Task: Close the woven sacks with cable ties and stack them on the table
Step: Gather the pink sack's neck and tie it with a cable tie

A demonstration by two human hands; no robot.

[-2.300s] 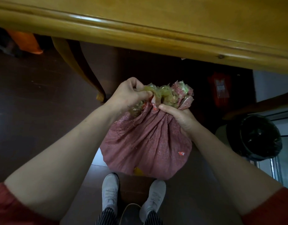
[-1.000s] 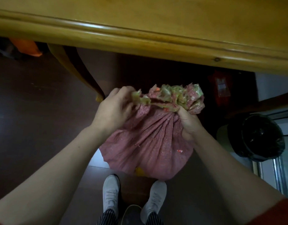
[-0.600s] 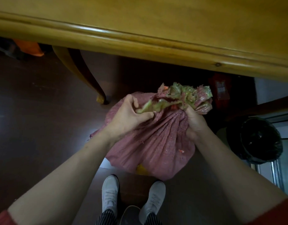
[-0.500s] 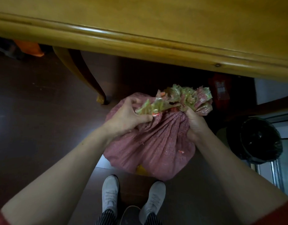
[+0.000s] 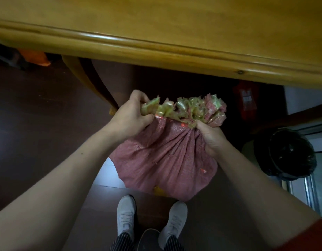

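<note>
A full pink woven sack stands on the dark floor just in front of my feet, below the table edge. Its mouth, with a yellowish-green plastic liner sticking out, is bunched together at the top. My left hand grips the left end of the bunched mouth. My right hand grips the gathered neck on the right side. I see no cable tie.
The yellow wooden table fills the top of the view, with its curved leg left of the sack. A black-lined bin stands at the right. A red object sits under the table. My shoes are below the sack.
My left hand has shifted from lower down on the sack up to the left end of the mouth, pulling the liner leftward. The right hand kept its hold on the neck.
</note>
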